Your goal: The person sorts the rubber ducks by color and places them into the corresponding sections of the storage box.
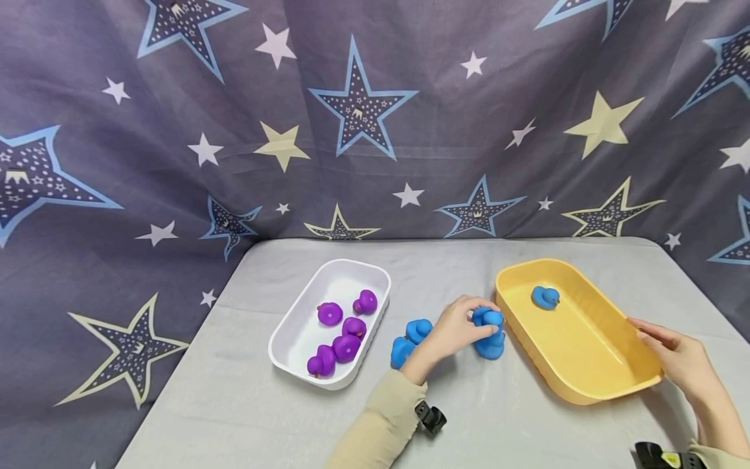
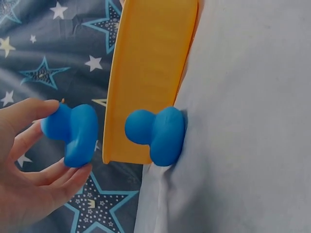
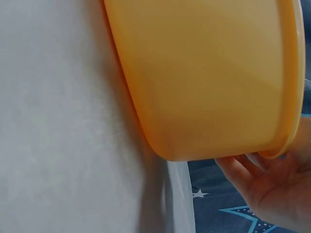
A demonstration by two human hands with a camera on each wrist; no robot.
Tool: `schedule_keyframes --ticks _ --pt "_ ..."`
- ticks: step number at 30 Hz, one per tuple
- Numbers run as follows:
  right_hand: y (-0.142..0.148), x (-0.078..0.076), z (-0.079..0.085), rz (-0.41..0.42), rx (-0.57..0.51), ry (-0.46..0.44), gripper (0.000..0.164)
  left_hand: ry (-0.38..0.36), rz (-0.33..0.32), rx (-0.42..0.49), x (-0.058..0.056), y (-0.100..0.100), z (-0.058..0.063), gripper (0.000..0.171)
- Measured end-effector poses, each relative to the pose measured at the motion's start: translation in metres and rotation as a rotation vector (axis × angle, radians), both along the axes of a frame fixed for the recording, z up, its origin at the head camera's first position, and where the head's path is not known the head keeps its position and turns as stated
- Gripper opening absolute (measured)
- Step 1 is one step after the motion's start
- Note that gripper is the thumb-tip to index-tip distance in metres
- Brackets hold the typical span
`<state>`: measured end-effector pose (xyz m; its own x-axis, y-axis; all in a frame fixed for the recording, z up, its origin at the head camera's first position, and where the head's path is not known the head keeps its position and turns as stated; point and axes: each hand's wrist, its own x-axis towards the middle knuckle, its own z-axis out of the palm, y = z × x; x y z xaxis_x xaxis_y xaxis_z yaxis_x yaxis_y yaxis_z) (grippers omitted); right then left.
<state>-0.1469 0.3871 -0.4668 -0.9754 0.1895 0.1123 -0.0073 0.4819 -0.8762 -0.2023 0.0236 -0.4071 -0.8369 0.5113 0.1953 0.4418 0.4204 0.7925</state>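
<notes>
I record the held duck (image 2: 80,133) at the left of the yellow tray (image 1: 586,348), pinched by the left hand (image 1: 459,326), whose digits are parted by the toy's breadth. On the left wrist feed its beak faces the top of the picture; the body's long axis runs roughly top to bottom.

The toy is blue, smooth and rounded. The tray is oblong, round-cornered and apparently plastic, set on pale cloth (image 1: 469,423). The right hand (image 1: 682,358) grips its wall, partly closed; the right wrist feed shows fingertips at the outside.

From the head, the held duck overlaps the standing duck (image 1: 489,346); the left wrist feed shows a gap between them. Only the head view shows purple ducks (image 1: 346,348) in a white tray (image 1: 293,342).
</notes>
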Motion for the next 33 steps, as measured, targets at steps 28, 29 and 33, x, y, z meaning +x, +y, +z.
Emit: schedule_keyframes --ticks 28,29,33 --pt "0.007 -0.005 -0.008 -0.016 0.047 -0.040 0.034 0.142 0.018 0.115 -0.007 0.035 0.005 0.024" --pt "0.006 -0.005 -0.007 -0.013 0.051 -0.036 0.032 0.148 0.017 0.118 -0.007 0.036 0.004 0.024" --pt "0.003 -0.003 -0.003 -0.022 0.065 -0.039 0.033 0.162 0.016 0.126 -0.010 0.040 0.002 0.024"
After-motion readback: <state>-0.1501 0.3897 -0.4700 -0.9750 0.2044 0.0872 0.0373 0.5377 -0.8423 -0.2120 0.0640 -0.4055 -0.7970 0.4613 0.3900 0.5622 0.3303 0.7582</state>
